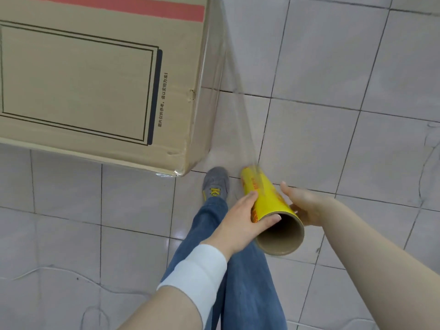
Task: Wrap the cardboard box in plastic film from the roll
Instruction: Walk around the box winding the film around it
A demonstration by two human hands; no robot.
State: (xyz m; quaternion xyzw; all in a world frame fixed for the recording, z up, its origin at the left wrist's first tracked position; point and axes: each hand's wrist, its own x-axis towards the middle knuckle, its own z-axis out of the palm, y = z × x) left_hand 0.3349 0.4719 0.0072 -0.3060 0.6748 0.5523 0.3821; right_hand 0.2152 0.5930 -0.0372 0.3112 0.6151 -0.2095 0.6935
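Note:
A large brown cardboard box (95,79) with a red stripe and black line print stands on the tiled floor at upper left. Clear plastic film (228,96) stretches from its right side down to a yellow roll (264,194) with an open cardboard core. My left hand (240,222) grips the roll from the left, thumb at the core's rim. My right hand (307,206) holds the roll's right side, fingers curled beneath it. The roll hangs just right of the box's near corner.
White floor tiles (357,115) spread to the right and in front. My legs in blue jeans and a grey shoe (215,184) stand just below the box's near corner.

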